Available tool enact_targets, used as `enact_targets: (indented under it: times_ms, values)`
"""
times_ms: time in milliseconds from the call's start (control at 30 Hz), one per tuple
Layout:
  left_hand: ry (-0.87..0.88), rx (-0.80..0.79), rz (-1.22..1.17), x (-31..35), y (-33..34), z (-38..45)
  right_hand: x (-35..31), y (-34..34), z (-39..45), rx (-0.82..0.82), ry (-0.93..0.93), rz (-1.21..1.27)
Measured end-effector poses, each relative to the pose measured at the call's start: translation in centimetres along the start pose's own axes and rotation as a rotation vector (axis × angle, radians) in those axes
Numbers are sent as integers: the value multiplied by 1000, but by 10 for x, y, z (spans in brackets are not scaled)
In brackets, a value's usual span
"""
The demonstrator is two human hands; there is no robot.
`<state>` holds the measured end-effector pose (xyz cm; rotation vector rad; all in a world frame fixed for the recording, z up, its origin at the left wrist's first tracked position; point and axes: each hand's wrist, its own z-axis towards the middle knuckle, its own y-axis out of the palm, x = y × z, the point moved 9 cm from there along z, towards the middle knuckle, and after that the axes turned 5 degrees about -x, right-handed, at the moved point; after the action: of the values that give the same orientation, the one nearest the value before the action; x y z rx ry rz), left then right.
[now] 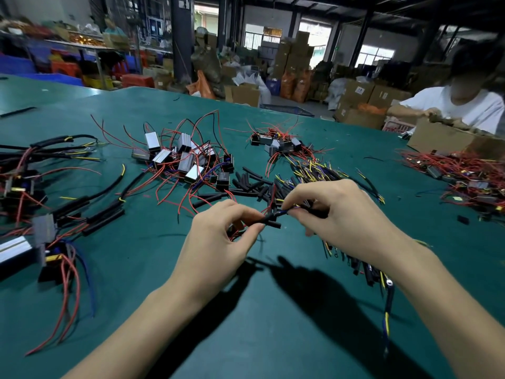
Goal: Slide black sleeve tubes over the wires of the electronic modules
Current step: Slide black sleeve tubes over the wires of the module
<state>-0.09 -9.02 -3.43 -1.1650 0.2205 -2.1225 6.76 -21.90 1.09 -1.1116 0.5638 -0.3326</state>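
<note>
Step in hand: threading, by my reading. Left hand [218, 236] pinches a short black sleeve tube [270, 218] between thumb and forefinger, above the green table mat [273, 324]. Right hand [336, 214] pinches the blue and yellow wire ends [287, 211] right at the tube's mouth, its other fingers curled around a bunch of dark leads. The wire tips look just entered or about to enter; the fingers hide how far in they are. The module these wires belong to is not identifiable; it may sit under the left palm, where red wires show. Supply of loose sleeve tubes [254, 184] lies just beyond the hands, near a heap of bare silver-cased modules [180, 157]. Sleeved assemblies [103, 212] lie at left. Another worker in a white shirt [461, 108] handles a cardboard box [448, 136] at far right. Next move, judged: keep the strands bunched and straight, feed them through while the left hand draws the tube along. Stray strands may snag at the rim.
</note>
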Motion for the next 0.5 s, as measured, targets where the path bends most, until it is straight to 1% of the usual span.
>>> enact_targets:
  times_ms: [100,233,333,500]
  values:
    - [-23,7,-32,-2,0,1,0,-3,-2,69,-47,98]
    - [-49,6,-77,-2,1,3,1,0,-5,105,-83,256]
    - [-54,7,-116,0,1,3,2,1,-5,92,-80,359]
    - [-61,21,-120,1,2,4,-2,0,-1,39,-93,358]
